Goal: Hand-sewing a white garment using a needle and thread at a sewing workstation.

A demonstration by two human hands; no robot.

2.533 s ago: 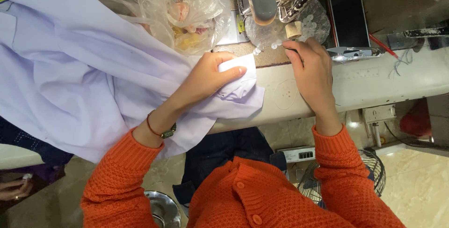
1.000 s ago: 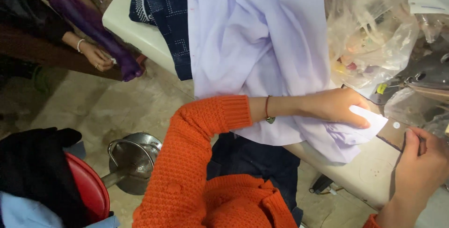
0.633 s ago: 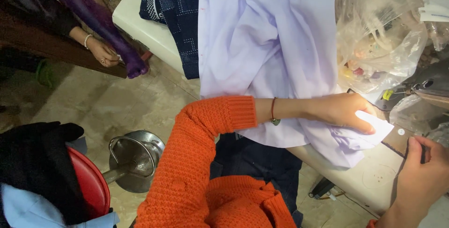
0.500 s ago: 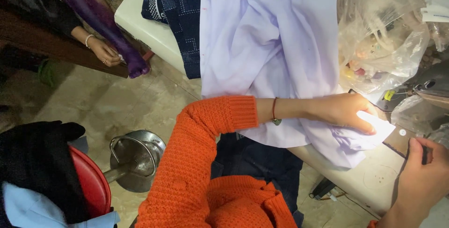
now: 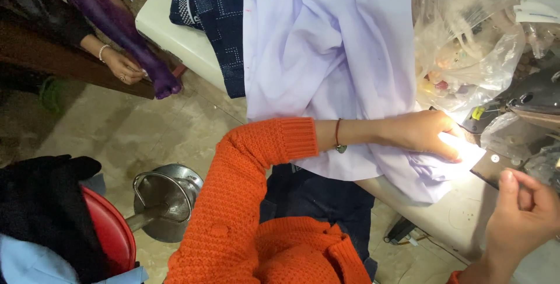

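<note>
On the tabletop your left hand lies flat, fingers stretched, pressing the lilac cloth down at its lit edge beside the sewing machine, while your right hand hovers half curled near the metal plate, holding nothing that shows. Behind the cloth sit a clear plastic bag and dark denim; off to the left, another person's hand holds purple fabric, and a steel pot stands on the floor.
</note>
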